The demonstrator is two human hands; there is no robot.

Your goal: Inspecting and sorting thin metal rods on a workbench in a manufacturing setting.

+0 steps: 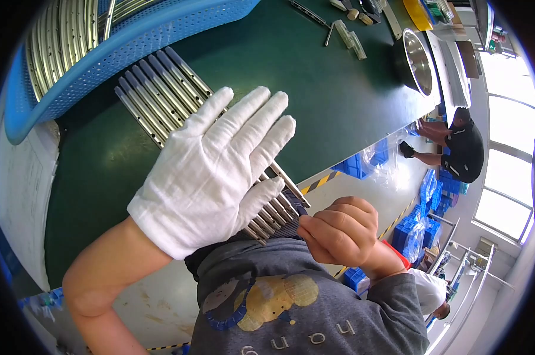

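Slim metal tubes (155, 97) with small dark holes lie side by side in a row on the green table. Across the middle of that row rests my left hand (205, 160), in a white glove, its fingers straight and slightly apart. It hides the tubes' middle part. The near tube ends (267, 222) stick out past the table's edge, in front of my grey shirt. Beside the rightmost end is my bare right hand (341, 231), closed with thumb and forefinger pinched together. What sits in that pinch is too small to make out.
A blue perforated basket (96, 74) full of similar tubes stands at the far left. A metal bowl (415, 62) and a clear plastic piece (350, 40) are on the green tabletop (332, 112). Beyond it, one person (463, 145) bends near blue crates (409, 231); another is at lower right.
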